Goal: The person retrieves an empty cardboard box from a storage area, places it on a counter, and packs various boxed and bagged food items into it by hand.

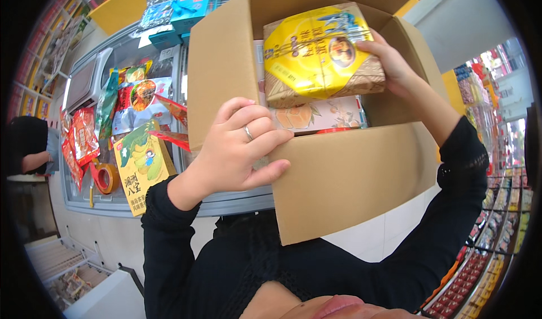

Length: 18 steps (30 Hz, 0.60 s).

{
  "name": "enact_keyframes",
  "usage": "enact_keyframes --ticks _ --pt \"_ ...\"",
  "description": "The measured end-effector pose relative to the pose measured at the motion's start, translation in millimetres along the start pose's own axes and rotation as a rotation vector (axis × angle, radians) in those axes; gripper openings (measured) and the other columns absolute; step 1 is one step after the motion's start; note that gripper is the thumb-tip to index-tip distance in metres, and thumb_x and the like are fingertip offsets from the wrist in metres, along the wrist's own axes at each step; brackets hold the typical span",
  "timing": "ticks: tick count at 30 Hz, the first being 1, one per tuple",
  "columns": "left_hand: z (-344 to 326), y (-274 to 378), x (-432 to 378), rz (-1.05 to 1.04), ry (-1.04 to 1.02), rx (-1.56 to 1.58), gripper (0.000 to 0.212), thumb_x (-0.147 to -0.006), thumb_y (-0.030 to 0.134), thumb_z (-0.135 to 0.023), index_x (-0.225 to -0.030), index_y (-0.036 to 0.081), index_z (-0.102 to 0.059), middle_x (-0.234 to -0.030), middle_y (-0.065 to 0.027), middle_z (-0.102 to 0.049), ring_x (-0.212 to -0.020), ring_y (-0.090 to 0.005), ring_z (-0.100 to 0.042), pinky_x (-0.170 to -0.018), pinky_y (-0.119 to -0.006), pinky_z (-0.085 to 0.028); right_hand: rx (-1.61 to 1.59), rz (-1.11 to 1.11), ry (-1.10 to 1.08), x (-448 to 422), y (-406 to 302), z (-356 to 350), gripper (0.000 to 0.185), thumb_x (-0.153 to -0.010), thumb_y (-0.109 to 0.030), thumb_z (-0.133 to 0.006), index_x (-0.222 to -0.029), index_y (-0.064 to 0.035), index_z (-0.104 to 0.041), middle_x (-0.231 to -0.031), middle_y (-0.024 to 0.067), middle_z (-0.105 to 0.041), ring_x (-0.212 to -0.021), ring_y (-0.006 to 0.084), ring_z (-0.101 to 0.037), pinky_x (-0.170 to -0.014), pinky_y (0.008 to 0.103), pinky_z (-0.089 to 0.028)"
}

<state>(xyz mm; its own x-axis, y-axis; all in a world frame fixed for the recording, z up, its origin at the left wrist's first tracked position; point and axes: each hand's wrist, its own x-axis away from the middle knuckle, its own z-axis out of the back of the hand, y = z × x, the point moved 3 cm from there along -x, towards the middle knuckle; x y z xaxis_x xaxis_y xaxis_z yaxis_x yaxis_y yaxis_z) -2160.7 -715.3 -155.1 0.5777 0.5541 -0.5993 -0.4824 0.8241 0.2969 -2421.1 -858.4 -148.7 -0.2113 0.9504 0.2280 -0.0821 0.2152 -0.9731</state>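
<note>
My right hand (391, 63) grips the right edge of a yellow and brown gift box (313, 65) tied with thin string. The box is tilted, in the mouth of a large open cardboard carton (351, 162). Under it, inside the carton, shows a pale box with printed fruit (305, 115), and a bit of something red beside it. My left hand (247, 145), with a ring on one finger, lies at the carton's near left corner, holding nothing, its fingers spread. Left of that hand a yellow snack box with printed bananas (144, 164) rests on the glass-topped counter.
Snack pouches (144, 99), an orange tape roll in a red dispenser (106, 178), a scale (87, 82) and blue boxes (194, 5) stand on the counter (237, 202). Another person's arm (36, 161) is at far left. Stocked shelves (499, 200) line the right.
</note>
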Motion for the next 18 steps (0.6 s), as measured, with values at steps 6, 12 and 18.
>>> enact_keyframes --ticks 6,12,18 --pt "-7.0 -3.0 2.8 0.015 0.033 0.009 0.029 -0.07 0.031 -0.06 -0.091 0.009 -0.062 -0.079 -0.0036 -0.054 -0.086 -0.0224 -0.051 -0.087 -0.042 -0.035 -0.299 -0.201 -0.113 -46.3 69.8 9.0 0.054 -0.083 -0.019 -0.052 -0.129 -0.0053 -0.03 -0.117 0.0135 -0.051 -0.101 0.0202 -0.056 -0.089 0.0339 -0.044" --pt "-5.9 -2.5 10.0 0.026 0.104 0.072 0.029 -0.068 0.028 -0.06 -0.091 0.01 -0.061 -0.083 -0.004 -0.052 -0.09 -0.023 -0.05 -0.088 -0.042 -0.033 0.013 -0.194 -0.118 -73.7 103.9 15.2 0.041 -0.085 -0.025 -0.052 -0.116 0.0 -0.044 -0.104 0.012 -0.058 -0.09 0.0176 -0.059 -0.08 0.0297 -0.047" --pt "5.2 -3.6 28.0 -0.003 0.241 0.195 0.034 -0.074 0.026 -0.062 -0.102 0.008 -0.058 -0.096 -0.0073 -0.055 -0.098 -0.0264 -0.049 -0.093 -0.043 -0.031 0.645 -0.112 -0.159 -63.5 79.9 28.6 0.041 -0.088 -0.029 -0.047 -0.113 0.0038 -0.05 -0.102 0.0095 -0.059 -0.094 0.0155 -0.055 -0.084 0.0263 -0.042"
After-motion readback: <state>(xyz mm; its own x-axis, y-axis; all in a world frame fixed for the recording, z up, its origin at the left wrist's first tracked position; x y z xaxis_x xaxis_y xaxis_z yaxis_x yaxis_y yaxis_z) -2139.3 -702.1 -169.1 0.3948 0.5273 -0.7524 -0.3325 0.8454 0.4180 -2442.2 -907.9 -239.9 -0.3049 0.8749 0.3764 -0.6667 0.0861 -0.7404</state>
